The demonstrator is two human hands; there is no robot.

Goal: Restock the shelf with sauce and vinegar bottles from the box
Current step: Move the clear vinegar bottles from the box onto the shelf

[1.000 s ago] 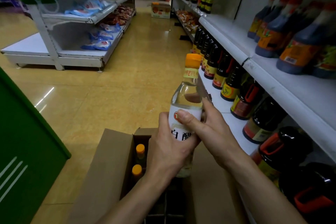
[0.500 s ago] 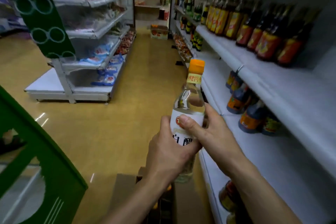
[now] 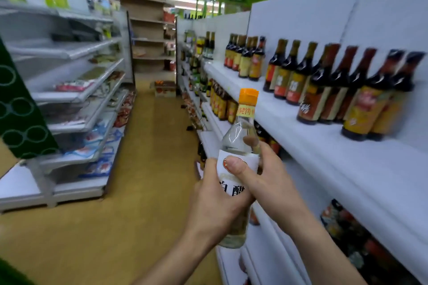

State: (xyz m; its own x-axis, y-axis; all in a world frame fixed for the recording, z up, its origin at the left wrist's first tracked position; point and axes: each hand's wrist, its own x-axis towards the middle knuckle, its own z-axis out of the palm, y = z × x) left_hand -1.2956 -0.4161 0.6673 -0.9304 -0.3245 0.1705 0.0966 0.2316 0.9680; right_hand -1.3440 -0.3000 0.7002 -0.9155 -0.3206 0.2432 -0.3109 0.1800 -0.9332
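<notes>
Shelf unit (image 3: 312, 146) runs along your R side: white, multi-tier. Opposite it, across the yellow floor (image 3: 139, 192), stands a second rack (image 3: 76, 97) w/ packaged goods. Dark sauce bottles (image 3: 312, 99) stand upright in rows on the upper tier of the shelf unit, labels facing the aisle. More bottles sit on the tiers below, too blurred to ID.

You hold one clear vinegar bottle (image 3: 238, 136) upright in front of you, in the air just beside the shelf edge, not resting on any tier.
- L hand (image 3: 215, 206): wrapped round the lower body, grasping it.
- R hand (image 3: 268, 183): thumb across the white label (image 3: 231, 190), fingers (image 3: 251, 141) curled behind the shoulder, also grasping.
- Orange cap (image 3: 248, 96) is on top, w/ a yellow neck band just below.
</notes>
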